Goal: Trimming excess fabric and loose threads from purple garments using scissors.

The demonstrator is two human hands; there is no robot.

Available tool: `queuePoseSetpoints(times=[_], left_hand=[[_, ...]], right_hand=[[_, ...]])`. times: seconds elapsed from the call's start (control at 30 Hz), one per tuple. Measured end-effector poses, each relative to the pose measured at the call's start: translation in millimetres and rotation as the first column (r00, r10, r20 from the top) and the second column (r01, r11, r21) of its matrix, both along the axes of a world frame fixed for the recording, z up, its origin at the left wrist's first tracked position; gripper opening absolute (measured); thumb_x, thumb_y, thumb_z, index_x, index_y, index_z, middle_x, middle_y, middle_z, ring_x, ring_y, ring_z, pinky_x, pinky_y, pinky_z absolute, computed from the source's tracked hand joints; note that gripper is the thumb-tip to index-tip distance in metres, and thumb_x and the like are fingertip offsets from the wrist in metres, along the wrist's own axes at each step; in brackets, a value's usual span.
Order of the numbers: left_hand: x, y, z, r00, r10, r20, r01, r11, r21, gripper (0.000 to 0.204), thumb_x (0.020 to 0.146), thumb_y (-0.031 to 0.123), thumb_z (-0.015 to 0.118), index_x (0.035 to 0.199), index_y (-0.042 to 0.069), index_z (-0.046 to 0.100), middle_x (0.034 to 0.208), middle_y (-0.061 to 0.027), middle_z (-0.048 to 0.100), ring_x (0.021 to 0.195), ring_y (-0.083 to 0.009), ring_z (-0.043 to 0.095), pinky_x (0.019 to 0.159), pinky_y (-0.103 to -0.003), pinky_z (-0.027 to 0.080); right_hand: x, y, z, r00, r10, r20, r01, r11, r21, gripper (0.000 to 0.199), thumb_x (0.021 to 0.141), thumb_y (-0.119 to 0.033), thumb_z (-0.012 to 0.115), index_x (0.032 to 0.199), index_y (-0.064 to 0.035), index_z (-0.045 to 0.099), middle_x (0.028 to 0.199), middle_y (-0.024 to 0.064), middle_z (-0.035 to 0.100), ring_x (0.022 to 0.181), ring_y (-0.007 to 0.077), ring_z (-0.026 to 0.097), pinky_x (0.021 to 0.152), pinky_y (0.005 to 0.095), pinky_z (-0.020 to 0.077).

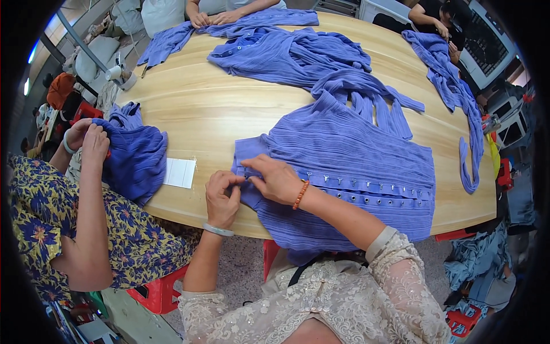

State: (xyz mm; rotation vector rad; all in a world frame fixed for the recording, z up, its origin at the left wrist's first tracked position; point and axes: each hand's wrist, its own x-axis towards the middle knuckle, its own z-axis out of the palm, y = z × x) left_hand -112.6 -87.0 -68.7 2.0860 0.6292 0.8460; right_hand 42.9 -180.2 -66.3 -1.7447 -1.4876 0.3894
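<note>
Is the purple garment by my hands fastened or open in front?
Mostly open: on the garment, the hooks lie apart from the eyelets. By your right hand, cannot tell.

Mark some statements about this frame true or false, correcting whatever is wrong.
1. The person's left hand and right hand are both at the purple garment. True.
2. The orange bead bracelet is on the person's left wrist. False: the orange bead bracelet is on the right.
3. A white card lies left of the left hand. True.
4. The tabletop is plain black. False: the tabletop is pale wood-grain.
5. The co-worker at left handles darker cloth. True.
</note>
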Motion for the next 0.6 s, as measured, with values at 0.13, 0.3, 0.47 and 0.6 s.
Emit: queuePoseSetpoints(times=[0.13, 0.3, 0.47, 0.6], left_hand=[[-4, -5, 5, 0.999, 0.015, -0.046, -0.007, 0.985, 0.170, 0.019, 0.069, -0.007, 0.063, 0.081, 0.008, 0.066, 0.089, -0.0075, 0.061, 0.089, -0.0251, 0.057, 0.084, -0.036, 0.039], [-10, -4, 2, 0.998, -0.026, -0.065, 0.044, 0.958, 0.283, 0.020, 0.066, -0.007, 0.065, 0.081, 0.008, 0.065, 0.087, -0.0058, 0.060, 0.089, -0.0253, 0.057, 0.082, -0.037, 0.039], [-19, 6, 1, 0.988, -0.026, -0.150, 0.073, 0.947, 0.314, 0.021, 0.068, -0.008, 0.064, 0.083, 0.007, 0.063, 0.083, -0.0069, 0.059, 0.081, -0.0251, 0.058, 0.076, -0.037, 0.042], [-17, 13, -2, 0.999, 0.027, -0.042, -0.042, 0.910, -0.412, 0.007, 0.084, 0.001, 0.065, 0.089, 0.002, 0.060, 0.081, -0.0035, 0.060, 0.068, -0.0076, 0.055, 0.060, -0.023, 0.045]], right_hand=[[-2, 7, -5, 0.997, 0.011, -0.078, -0.020, 0.994, -0.108, 0.029, 0.084, -0.016, 0.065, 0.112, -0.0097, 0.063, 0.095, 0.0119, 0.061, 0.087, 0.0291, 0.064, 0.075, 0.0381, 0.0515], [2, -4, -3, 0.995, 0.047, -0.086, -0.048, 0.999, -0.012, 0.016, 0.083, -0.014, 0.068, 0.097, -0.0089, 0.068, 0.091, 0.0092, 0.063, 0.075, 0.0264, 0.064, 0.065, 0.0350, 0.0504], [-2, -12, -1, 0.972, 0.026, -0.233, -0.006, 0.996, 0.085, 0.013, 0.080, -0.010, 0.070, 0.093, -0.0081, 0.068, 0.087, 0.0079, 0.063, 0.068, 0.0246, 0.064, 0.059, 0.0328, 0.0497], [-5, -15, -2, 0.989, 0.121, -0.083, -0.115, 0.991, 0.074, 0.010, 0.085, -0.015, 0.065, 0.093, -0.0091, 0.064, 0.089, 0.0080, 0.063, 0.078, 0.0292, 0.064, 0.065, 0.0379, 0.0515]])
